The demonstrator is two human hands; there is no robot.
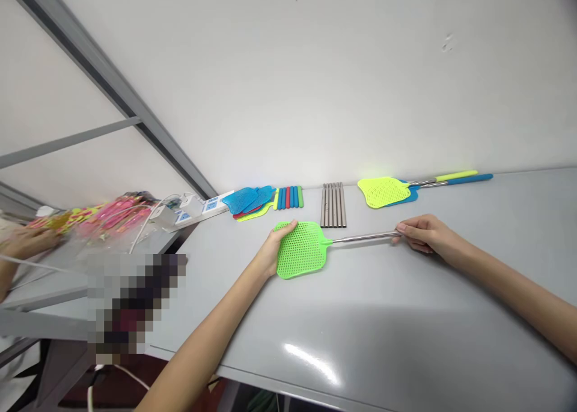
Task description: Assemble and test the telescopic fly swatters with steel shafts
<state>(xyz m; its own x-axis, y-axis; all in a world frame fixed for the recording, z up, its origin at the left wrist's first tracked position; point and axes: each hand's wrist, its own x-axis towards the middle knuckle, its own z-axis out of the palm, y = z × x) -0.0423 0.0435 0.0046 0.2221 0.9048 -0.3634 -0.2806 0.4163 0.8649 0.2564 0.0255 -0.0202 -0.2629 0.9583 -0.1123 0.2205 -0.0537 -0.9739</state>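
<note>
Your left hand [271, 251] pinches the green swatter head [302, 250] at its nine-o'clock edge, thumb on top, over the grey table [406, 322]. The metal rod [364, 238] runs toward three o'clock, its far end pinched in your right hand [422, 233]. From the head, coloured grips [287, 197] lie at twelve o'clock, metal tubes [334, 205] at one, two handled swatters [384, 192] at two.

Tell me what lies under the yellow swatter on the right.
A blue swatter: its grip, rod and part of its head show; the yellow swatter covers the rest of that head.
</note>
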